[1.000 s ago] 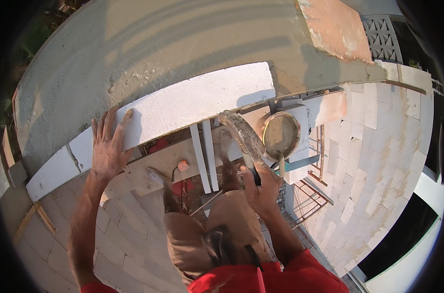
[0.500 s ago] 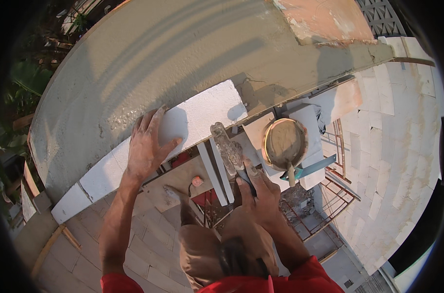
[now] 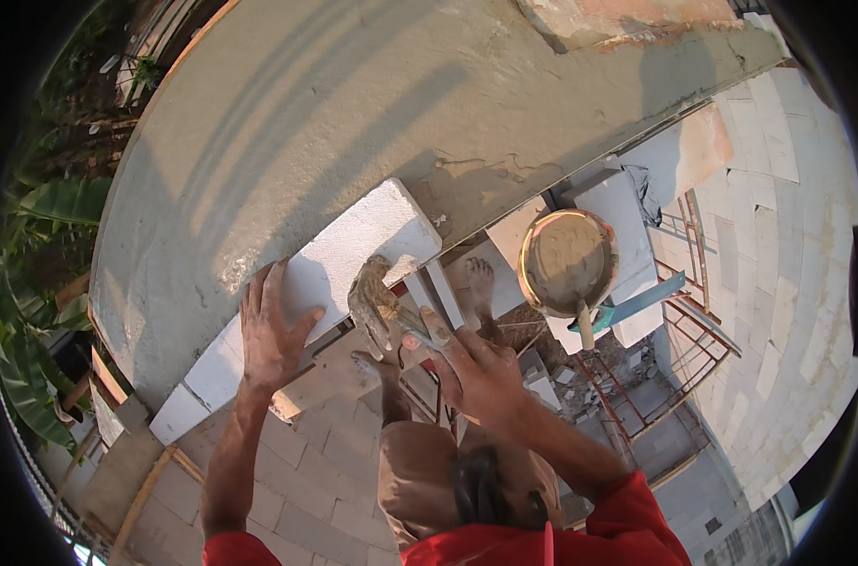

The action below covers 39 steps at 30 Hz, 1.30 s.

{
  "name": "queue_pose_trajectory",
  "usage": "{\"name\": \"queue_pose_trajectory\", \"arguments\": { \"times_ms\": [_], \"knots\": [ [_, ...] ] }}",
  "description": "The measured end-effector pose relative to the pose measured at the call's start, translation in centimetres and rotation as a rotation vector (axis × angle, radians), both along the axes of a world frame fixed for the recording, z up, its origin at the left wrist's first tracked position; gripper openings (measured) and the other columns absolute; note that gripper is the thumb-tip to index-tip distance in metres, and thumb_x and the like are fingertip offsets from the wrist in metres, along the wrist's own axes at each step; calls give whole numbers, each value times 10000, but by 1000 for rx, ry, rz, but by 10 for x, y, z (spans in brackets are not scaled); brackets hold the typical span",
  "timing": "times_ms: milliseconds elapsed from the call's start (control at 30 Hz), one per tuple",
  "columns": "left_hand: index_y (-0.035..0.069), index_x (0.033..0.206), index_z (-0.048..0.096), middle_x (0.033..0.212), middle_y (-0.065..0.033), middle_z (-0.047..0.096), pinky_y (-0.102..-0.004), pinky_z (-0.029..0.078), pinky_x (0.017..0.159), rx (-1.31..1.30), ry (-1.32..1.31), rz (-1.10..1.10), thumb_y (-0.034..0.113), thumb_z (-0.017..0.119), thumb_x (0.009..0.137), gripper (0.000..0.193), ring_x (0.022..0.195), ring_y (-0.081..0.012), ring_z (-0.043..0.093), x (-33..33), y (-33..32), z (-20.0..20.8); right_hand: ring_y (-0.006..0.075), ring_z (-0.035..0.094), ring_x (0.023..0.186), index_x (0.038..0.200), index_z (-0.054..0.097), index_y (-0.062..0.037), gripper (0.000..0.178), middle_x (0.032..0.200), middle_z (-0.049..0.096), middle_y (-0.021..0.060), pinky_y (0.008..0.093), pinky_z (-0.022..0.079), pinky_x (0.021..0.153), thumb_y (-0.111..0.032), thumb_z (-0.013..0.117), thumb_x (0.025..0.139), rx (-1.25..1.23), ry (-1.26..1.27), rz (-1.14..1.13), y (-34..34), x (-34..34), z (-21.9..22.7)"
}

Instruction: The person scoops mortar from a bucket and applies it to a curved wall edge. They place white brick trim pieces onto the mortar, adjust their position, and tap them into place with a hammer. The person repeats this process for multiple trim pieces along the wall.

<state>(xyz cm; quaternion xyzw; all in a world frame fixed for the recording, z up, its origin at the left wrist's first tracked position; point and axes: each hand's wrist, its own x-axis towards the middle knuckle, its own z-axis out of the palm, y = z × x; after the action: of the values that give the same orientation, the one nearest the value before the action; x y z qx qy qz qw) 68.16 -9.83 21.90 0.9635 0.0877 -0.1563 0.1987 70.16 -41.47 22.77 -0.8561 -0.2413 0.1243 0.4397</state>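
My left hand [image 3: 276,330] rests with its fingers spread on a white lightweight block [image 3: 349,236], which lies along the near edge of the wet grey slab. Its thumb points right along the block's near side. In my right hand [image 3: 476,373] is a mortar-caked trowel [image 3: 371,300], gripped by its handle. The trowel's head hangs over the block's near edge; whether it touches the block I cannot tell. To the left, another white block [image 3: 179,413] continues the row, with a joint between them.
A round bucket of mortar [image 3: 569,264] stands on pale blocks at the right, beside a handsaw [image 3: 636,300] with a teal handle. Metal scaffolding [image 3: 636,401] and rubble lie below. A pale block wall [image 3: 778,255] rises at far right. Leaves [image 3: 66,203] border the left.
The trowel has swung left and turned, from beyond the block's right part to over its near edge. My left hand stays on the block. The view has shifted somewhat.
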Motion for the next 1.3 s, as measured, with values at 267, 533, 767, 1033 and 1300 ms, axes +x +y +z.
{"name": "queue_pose_trajectory", "arguments": {
  "times_ms": [267,533,767,1033,1300],
  "knots": [
    [29,1556,394,1495,-233,460,-566,351,1165,-24,45,1,360,841,854,895,1381,-435,440,7,0,3,260,676,745,1416,596,-18,514,918,670,117,425,547,774,-114,716,925,-43,130,-7,-16,-4,-3],
    [108,1586,370,1530,-214,413,-601,384,1148,-38,19,-42,219,975,601,1162,1367,-441,456,5,-23,9,106,558,581,1322,606,-24,347,802,583,50,257,441,467,-274,592,1082,612,1302,-609,-49,-42,26],
    [207,1602,384,1536,-211,401,-623,419,1110,95,-129,-112,49,903,545,1189,1357,-449,461,-2,-27,-10,92,502,540,1413,514,-34,408,799,542,34,240,431,464,-285,565,1097,797,1445,-863,-21,-31,10],
    [168,1597,413,1525,-232,404,-623,414,1112,91,-113,-98,25,897,551,1162,1360,-471,451,-1,-28,-9,92,488,549,1399,555,-14,438,791,542,41,239,401,447,-279,644,1061,865,1400,-978,1,-34,0],
    [133,1602,384,1514,-268,392,-647,356,1131,98,-168,-156,40,910,563,1169,1375,-486,425,0,-29,-12,74,472,514,1263,607,20,343,773,555,19,243,384,432,-251,644,1056,541,1125,-681,-17,-28,6]
  ]
}}
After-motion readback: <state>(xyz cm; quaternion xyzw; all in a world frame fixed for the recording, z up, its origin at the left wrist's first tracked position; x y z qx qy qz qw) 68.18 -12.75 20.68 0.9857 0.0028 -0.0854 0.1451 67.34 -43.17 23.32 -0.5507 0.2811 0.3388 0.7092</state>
